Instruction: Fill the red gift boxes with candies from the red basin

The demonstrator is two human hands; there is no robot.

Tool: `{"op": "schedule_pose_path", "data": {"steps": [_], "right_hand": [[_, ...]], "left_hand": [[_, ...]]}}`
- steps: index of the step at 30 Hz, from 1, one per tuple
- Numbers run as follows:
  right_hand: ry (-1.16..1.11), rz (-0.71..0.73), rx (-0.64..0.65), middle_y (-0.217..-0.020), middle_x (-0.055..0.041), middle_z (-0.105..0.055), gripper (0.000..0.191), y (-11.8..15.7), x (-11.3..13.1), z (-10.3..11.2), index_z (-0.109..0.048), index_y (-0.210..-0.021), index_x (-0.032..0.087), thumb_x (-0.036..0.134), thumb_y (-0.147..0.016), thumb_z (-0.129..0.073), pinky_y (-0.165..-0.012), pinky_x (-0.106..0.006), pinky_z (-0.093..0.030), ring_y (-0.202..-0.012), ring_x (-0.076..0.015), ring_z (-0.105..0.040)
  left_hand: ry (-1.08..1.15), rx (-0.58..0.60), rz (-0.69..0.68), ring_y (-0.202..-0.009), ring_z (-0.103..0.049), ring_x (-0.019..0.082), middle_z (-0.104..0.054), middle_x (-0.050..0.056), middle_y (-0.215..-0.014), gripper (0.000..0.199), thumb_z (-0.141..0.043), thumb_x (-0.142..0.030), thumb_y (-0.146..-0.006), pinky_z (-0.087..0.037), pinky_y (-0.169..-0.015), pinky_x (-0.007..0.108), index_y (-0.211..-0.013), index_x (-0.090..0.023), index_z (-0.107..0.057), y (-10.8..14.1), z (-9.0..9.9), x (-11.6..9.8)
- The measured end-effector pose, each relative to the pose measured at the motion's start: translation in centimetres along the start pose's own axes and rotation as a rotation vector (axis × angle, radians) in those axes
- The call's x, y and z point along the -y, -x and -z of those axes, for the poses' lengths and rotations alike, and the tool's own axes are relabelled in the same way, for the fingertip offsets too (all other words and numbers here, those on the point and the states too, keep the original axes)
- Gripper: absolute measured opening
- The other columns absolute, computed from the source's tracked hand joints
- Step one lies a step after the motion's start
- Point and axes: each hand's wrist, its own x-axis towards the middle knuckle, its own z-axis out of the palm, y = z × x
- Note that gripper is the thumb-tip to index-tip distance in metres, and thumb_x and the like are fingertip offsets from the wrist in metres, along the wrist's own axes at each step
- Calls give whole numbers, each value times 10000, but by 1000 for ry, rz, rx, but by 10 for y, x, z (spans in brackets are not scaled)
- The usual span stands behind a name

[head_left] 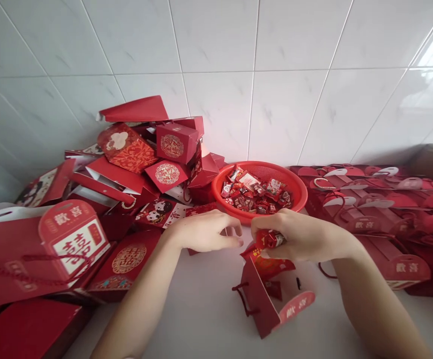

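My right hand point(301, 234) is closed around red wrapped candies point(271, 239), just above an open red gift box point(263, 299). The box stands on the table with its top flaps apart and a rope handle on its left side. Inside it lie a red and yellow packet point(272, 267) and a smaller red packet point(274, 289). My left hand point(209, 232) hovers to the left of the box, fingers loosely curled with a gap between them and nothing visible in them. Behind both hands is a red plastic basket point(302, 192) holding several wrapped candies point(252, 182).
Red gift boxes point(171, 142) in mixed designs are heaped on the left. A large box point(14, 254) with a rope handle stands at the near left. Rows of closed red boxes point(381, 224) fill the right side. A white tiled wall point(216, 99) bounds the back.
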Motion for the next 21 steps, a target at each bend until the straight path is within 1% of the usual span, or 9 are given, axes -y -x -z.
{"op": "schedule_pose_path", "data": {"steps": [2,4,6,9,12,15,17,19,21], "right_hand": [[6,21,-20,-732,27,-639,97,4,-1,1,-623,-851,182,100,-800,-624,-588,-223,-351,-615,-99,-526],[2,43,-38,-755,13,-655,49,7,-2,2,-633,-845,178,131,-830,-634,-600,-224,-364,-637,-106,-547],[5,59,-21,-787,-1,-671,28,10,-2,2,-655,-880,178,167,-858,-643,-616,-230,-380,-668,-120,-570],[18,93,40,-888,-32,-701,137,11,0,1,-689,-1009,186,196,-880,-647,-672,-245,-419,-764,-155,-619],[25,112,66,-927,-47,-710,211,11,1,0,-697,-1092,194,219,-886,-658,-705,-256,-439,-803,-174,-638],[26,91,42,-898,-44,-715,204,10,2,-1,-706,-1083,185,221,-888,-656,-680,-254,-433,-758,-165,-633],[9,92,45,-939,-49,-729,237,10,3,-1,-708,-1117,184,196,-890,-645,-671,-248,-431,-758,-157,-639],[-5,99,68,-1002,-54,-738,304,11,5,-1,-698,-1193,194,179,-896,-635,-675,-245,-436,-777,-154,-651],[-4,109,71,-1031,-55,-741,347,13,6,0,-680,-1251,210,189,-910,-620,-694,-250,-447,-800,-160,-661]], "left_hand": [[40,-8,-64,-869,-681,185,-755,22,-1060,250,-593,-372,-905,-447,-709,237,-1070,-242,-727,-1,-1,-3],[74,-6,-110,-886,-672,183,-753,14,-1038,217,-594,-356,-908,-439,-723,234,-1032,-235,-726,-2,-3,-6],[88,4,-133,-821,-650,175,-741,7,-959,191,-590,-359,-907,-422,-680,236,-952,-223,-718,-4,-7,-10],[92,36,-188,-702,-590,152,-680,-10,-799,155,-585,-316,-886,-379,-602,236,-829,-202,-675,-10,-13,-13],[60,55,-168,-606,-522,135,-586,-29,-664,122,-568,-235,-848,-331,-550,245,-745,-196,-622,-14,-17,-12],[20,44,-144,-547,-469,127,-538,-35,-609,121,-547,-191,-827,-287,-518,259,-723,-197,-608,-15,-18,-11],[20,24,-173,-549,-464,127,-549,-29,-613,141,-536,-192,-836,-279,-522,264,-722,-194,-618,-13,-16,-9],[23,5,-173,-549,-457,125,-550,-27,-609,169,-532,-207,-846,-270,-523,266,-697,-189,-611,-12,-15,-7],[58,-64,-150,-520,-431,118,-523,-34,-571,196,-562,-235,-834,-251,-513,269,-645,-185,-586,-11,-13,-3]]}}
